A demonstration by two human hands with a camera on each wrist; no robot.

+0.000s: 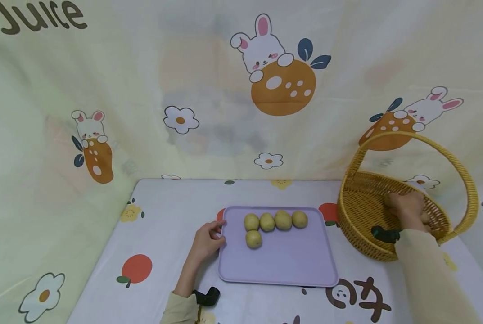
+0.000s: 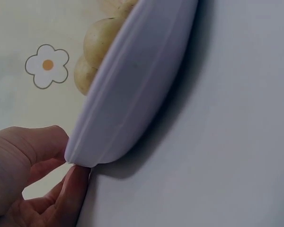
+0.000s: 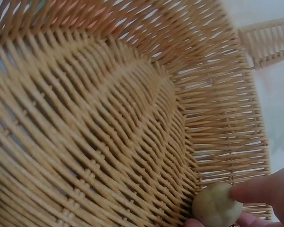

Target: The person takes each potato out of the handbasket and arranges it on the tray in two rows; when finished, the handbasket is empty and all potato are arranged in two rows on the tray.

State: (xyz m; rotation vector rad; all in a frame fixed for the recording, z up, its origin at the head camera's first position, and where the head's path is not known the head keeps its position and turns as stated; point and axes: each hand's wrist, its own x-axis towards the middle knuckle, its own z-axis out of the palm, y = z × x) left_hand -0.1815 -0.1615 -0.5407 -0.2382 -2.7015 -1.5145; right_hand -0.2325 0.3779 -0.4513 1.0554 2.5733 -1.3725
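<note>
In the head view a lilac tray (image 1: 290, 265) lies on the table, holding several round yellow-green fruits (image 1: 283, 220): a row along its back and one in front at the left. My left hand (image 1: 206, 240) pinches the tray's left rim between thumb and fingers; the left wrist view shows the rim corner between them. Inside the wicker basket (image 1: 358, 225), at the right, my right hand (image 1: 409, 207) grips a round yellow-green fruit (image 3: 217, 205) against the basket wall. Another fruit (image 1: 425, 218) is partly hidden beside this hand.
The basket's tall arched handle (image 1: 468, 180) rises above the right forearm. A patterned cloth covers the table (image 1: 164, 202), and a printed curtain (image 1: 209, 81) hangs behind it. Each wrist carries a black strapped device (image 1: 209, 297).
</note>
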